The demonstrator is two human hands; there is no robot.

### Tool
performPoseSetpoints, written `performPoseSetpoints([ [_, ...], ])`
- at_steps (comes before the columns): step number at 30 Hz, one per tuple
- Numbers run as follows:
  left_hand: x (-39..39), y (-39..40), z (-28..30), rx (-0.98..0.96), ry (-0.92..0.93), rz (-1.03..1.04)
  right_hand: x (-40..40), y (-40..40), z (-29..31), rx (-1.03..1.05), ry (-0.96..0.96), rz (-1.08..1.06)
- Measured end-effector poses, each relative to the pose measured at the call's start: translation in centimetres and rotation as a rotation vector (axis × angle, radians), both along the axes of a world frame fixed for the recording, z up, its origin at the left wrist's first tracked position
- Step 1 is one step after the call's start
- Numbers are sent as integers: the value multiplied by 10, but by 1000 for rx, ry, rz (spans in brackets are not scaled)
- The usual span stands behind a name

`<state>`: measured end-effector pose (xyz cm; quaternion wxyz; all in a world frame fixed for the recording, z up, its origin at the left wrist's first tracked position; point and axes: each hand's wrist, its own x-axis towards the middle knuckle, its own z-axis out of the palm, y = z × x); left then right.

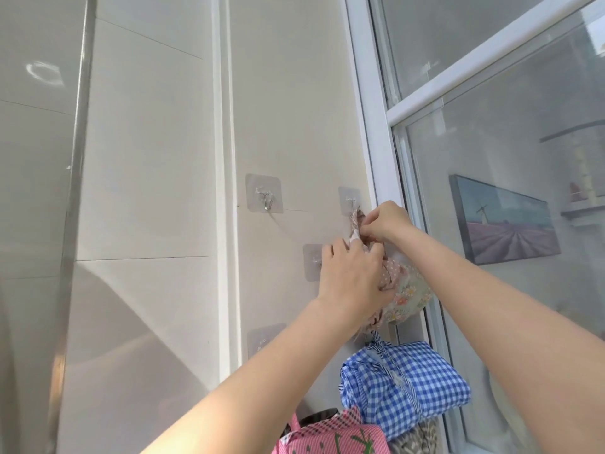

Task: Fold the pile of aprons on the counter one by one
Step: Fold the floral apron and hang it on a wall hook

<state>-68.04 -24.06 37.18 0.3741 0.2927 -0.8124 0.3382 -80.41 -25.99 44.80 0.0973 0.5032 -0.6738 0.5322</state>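
A folded floral apron bundle (406, 290) with a pink dotted band hangs against the tiled wall by its strap loop (356, 224), which sits at a clear adhesive hook (349, 199). My right hand (386, 222) pinches the strap just below that hook. My left hand (352, 276) grips the bundle's left side, hiding much of it. Below hang a folded blue gingham apron bundle (406, 385) and a pink checked bundle (330, 437) at the bottom edge.
More clear adhesive hooks are on the wall: one bare hook (264, 198) at upper left, one (312, 262) partly behind my left hand, one (263, 339) lower down. A white window frame (383, 132) stands immediately right. A shiny metal edge (73, 191) runs down the left.
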Motion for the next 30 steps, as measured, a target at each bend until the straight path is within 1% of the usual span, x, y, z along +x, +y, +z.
performPoseSetpoints([
  [4,1,5,-3,-34,-53,-32,-2,-3,1,-68,-45,33],
  [5,0,6,-3,-61,-75,-37,-2,-3,4,-74,-56,44],
  [7,-3,7,-3,-194,-96,-62,-4,-6,12,-104,-84,49],
  [8,-3,9,-3,-215,-108,-57,-4,-6,16,-116,-83,42],
  [11,-9,5,-1,-291,-59,-133,-8,-9,27,-147,-103,55],
  [14,-6,5,-1,-376,-77,-168,-6,1,35,-142,-65,18],
  [16,-1,3,-6,-454,-80,-214,-6,2,40,-158,-18,-53],
  [19,9,-2,-14,-503,-67,-286,-9,3,43,-203,12,-108],
  [21,16,-7,-18,-509,-90,-316,-11,9,44,-285,-98,-26],
  [23,22,-11,-26,-491,-114,-352,-10,22,43,-363,-254,130],
  [25,29,-13,-36,-479,-135,-419,-8,38,44,-317,-314,282],
  [27,38,-16,-47,-507,-162,-479,-10,54,44,-214,-293,432],
  [28,43,-18,-51,-525,-167,-506,-11,62,42,-123,-248,488],
  [29,47,-20,-53,-549,-171,-525,-11,68,39,9,-164,528],
  [30,52,-19,-56,-568,-170,-543,-10,73,33,194,-56,544],
])
